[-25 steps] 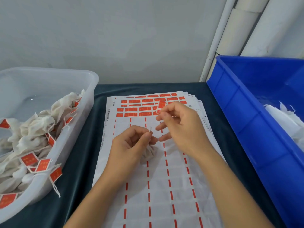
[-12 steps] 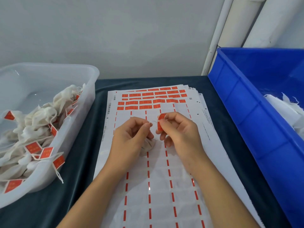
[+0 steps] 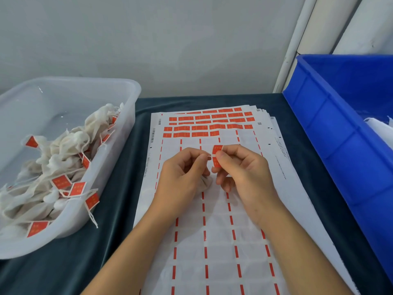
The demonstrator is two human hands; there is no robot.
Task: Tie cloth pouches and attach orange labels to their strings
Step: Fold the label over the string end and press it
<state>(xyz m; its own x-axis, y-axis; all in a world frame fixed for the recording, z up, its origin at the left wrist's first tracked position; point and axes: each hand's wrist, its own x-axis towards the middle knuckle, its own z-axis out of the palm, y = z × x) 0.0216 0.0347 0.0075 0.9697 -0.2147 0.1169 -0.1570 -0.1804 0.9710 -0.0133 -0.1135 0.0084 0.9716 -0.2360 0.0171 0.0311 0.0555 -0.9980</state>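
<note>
White backing paper, crossed by red dashes, makes up the label sheets (image 3: 214, 248) lying under both forearms. Above it the left hand (image 3: 182, 173) curls its fingers around a small cloth pouch (image 3: 205, 182), which bulges out below the thumb, and pinches the pouch's thin white string (image 3: 209, 155) between thumb and forefinger. The string runs straight across the narrow gap to the right hand (image 3: 242, 169), whose thumb and forefinger pinch an orange label (image 3: 217, 155) bent around the string. Beyond the fingertips, rows of unused orange labels (image 3: 204, 124) fill the far end of the top sheet. Left of the left hand stands a clear tub (image 3: 129, 116) heaped with tagged pouches (image 3: 61, 167); right of the right hand, a blue bin (image 3: 331, 128) on the dark cloth-covered table (image 3: 119, 188).
</note>
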